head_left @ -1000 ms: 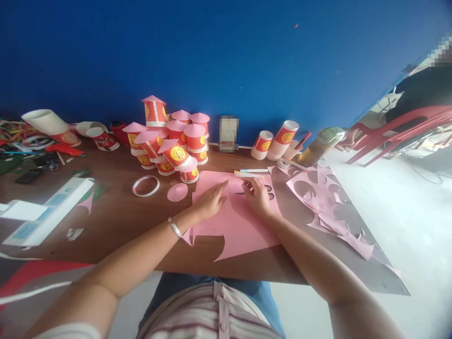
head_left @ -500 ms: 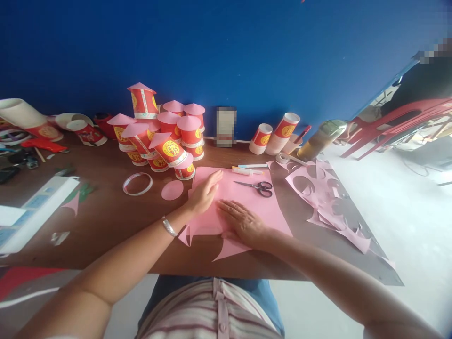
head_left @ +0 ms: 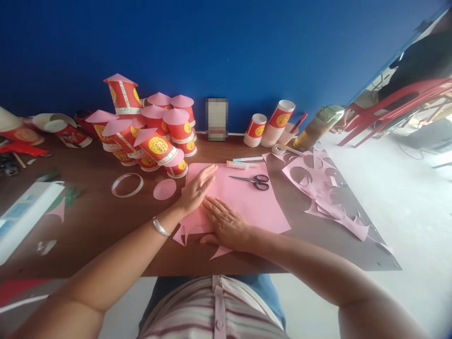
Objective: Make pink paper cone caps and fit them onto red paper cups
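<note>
Pink paper (head_left: 261,212) lies flat near the table's front edge. My left hand (head_left: 197,189) rests on its left part, on its edge with the fingers stretched out, holding nothing. Just right of it and nearer to me, my right hand (head_left: 228,223) lies flat, palm down, on the paper with its fingers spread. Black-handled scissors (head_left: 260,181) and a marker (head_left: 237,165) rest on the upper part of the sheet. A pink paper circle (head_left: 165,189) is on the table left of my left hand, beside a roll of tape (head_left: 127,185).
Red cups with pink cone tops (head_left: 157,143) are stacked at the back left. Further right stand two red-and-white cup stacks (head_left: 255,130) and a bottle (head_left: 319,127). Cut pink scraps (head_left: 326,207) cover the right side. A white box (head_left: 26,216) lies at the left.
The view has shifted slightly, so most things appear further left. My right hand has slid a little left and toward me over the paper; my left hand stays at the paper's left part.
</note>
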Demonstrator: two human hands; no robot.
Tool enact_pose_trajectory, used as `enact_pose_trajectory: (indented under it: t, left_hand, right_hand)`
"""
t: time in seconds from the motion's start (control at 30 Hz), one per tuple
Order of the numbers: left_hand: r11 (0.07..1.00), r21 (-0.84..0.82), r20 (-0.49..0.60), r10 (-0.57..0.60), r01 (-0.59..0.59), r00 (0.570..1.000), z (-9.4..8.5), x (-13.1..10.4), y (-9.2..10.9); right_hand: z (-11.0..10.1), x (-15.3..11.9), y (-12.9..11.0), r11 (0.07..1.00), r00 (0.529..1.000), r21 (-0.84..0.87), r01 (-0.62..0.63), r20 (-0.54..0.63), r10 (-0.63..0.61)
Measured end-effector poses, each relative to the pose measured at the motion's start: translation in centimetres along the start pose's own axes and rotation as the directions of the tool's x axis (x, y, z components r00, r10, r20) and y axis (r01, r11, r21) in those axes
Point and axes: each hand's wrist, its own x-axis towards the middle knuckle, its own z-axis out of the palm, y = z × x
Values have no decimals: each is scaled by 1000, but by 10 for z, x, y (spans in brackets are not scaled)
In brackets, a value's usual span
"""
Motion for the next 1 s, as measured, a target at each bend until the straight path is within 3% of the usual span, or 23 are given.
enact_pose_trajectory:
  t: [0.07, 0.2, 0.27, 0.33, 0.43, 0.53, 0.63, 0.73, 0.83, 1.0]
  left_hand:
    - [1000, 14, 22, 3, -4, 1000, -2, -1, 2]
    - [1000, 26, 51, -14, 13, 999, -2, 0, 0]
    - [1000, 16, 53, -8, 7, 999, -1, 0, -2]
    - [1000, 19, 47, -3, 2, 999, 1, 1, -4]
    - [1000, 24, 36, -10, 9, 999, 2, 2, -4]
    - [1000, 19, 30, -9, 8, 1000, 1, 1, -2]
    - [1000, 22, 14, 9, -9, 1000, 0, 0, 2]
    - [999, 37, 12, 11, -12, 1000, -1, -1, 4]
    - [999, 14, 18, -31, 31, 999, -2, -1, 5]
    - [994, -4, 17, -106, 106, 994, -2, -1, 5]
  right_hand:
    - [-12, -20, 16, 999, 998, -8, -49, 24, 50]
    - [-49, -97, 46, 944, 952, -124, -306, -25, 305]
    - [-64, -128, 50, 886, 907, -194, -421, -85, 412]
    - [-72, -140, 47, 859, 891, -236, -454, -126, 436]
    - [-70, -119, 34, 918, 942, -216, -333, -126, 312]
    - [-52, -70, 25, 979, 983, -95, -183, -4, 184]
    - [-30, -20, 23, 996, 996, -34, -77, 38, 79]
    - [-21, 11, 28, 999, 999, -10, -43, 26, 43]
    - [-30, 18, 35, 1000, 1000, 20, -14, 13, 14]
    - [-49, 5, 57, 985, 976, -52, -166, -149, 157]
